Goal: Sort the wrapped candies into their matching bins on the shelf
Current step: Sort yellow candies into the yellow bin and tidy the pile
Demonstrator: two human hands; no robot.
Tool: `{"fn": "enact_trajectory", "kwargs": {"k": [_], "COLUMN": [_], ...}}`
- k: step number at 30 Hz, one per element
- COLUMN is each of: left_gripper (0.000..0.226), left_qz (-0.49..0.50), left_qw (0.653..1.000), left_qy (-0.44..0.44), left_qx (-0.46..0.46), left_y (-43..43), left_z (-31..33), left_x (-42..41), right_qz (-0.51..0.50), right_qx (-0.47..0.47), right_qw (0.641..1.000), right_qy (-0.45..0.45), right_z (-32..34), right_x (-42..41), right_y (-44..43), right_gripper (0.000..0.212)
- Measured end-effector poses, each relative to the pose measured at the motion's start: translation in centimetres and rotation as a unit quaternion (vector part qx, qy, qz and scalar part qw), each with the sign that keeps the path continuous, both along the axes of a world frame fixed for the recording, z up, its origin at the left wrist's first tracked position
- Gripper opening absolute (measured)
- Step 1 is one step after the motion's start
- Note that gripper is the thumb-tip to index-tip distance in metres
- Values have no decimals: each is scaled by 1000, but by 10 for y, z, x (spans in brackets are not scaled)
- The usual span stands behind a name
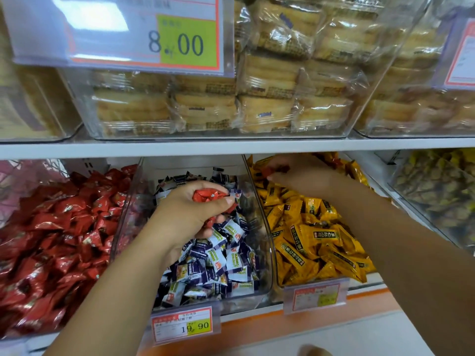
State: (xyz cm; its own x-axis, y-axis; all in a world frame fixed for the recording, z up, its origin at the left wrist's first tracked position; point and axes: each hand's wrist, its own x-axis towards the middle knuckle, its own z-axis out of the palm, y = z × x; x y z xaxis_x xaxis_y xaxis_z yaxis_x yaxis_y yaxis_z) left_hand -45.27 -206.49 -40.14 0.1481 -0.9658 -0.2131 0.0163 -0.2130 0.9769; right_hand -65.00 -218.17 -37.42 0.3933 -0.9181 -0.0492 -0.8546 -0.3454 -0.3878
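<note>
Sorting step, strays being collected: my left hand is curling its fingers round red candies above the blue-and-white bin; my right hand is pinching a reddish piece inside the yellow bin. Next move, I judge: carrying both leftward to the red bin.

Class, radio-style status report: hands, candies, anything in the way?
Left hand gripping red candies over blue-white bin. Right hand pinching reddish candy in yellow bin. Nothing in the way.

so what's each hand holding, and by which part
The left hand clutches a few red wrapped candies bunched in its fist. The right hand pinches a reddish candy at its fingertips, too blurred to tell where.
</note>
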Motion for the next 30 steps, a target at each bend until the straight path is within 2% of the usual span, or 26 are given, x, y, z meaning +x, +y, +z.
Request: {"fn": "enact_trajectory", "kwargs": {"k": [3,6,8,13,17,19,21,23,24,27,30], "left_gripper": [25,42,43,16,14,12,15,24,28,40,35], "left_qz": [-15,-44,-47,0,108,205,285,286,253,147,165], "left_qw": [999,996,994,997,992,976,943,920,923,939,949], "left_qy": [32,80,92,66,54,-14,-137,-244,-269,-300,-252], "left_qx": [2,12,22,28,-32,-70,-101,-113,-108,-80,-95], "left_y": [1,4,8,21,36,42,44,47,48,49,54], "left_z": [4,10,12,16,23,22,18,12,9,-3,-1], "left_x": [-8,-17,-20,7,65,102,132,149,152,155,154], "right_qz": [34,58,56,75,71,68,71,92,109,143,160], "right_qx": [-44,-89,-100,48,37,6,-18,-22,-19,27,33], "right_qw": [989,975,969,920,918,937,962,984,990,987,971], "right_qy": [-140,-194,-220,-382,-388,-344,-262,-153,-90,63,174], "right_z": [3,-7,-16,-26,-28,-27,-27,-25,-22,-14,-19], "right_x": [2,13,23,41,51,56,60,62,63,66,74], "right_y": [43,74,84,102,104,103,101,103,106,116,124], "right_gripper": [28,27,34,48,39,35,32,31,32,39,49]}}
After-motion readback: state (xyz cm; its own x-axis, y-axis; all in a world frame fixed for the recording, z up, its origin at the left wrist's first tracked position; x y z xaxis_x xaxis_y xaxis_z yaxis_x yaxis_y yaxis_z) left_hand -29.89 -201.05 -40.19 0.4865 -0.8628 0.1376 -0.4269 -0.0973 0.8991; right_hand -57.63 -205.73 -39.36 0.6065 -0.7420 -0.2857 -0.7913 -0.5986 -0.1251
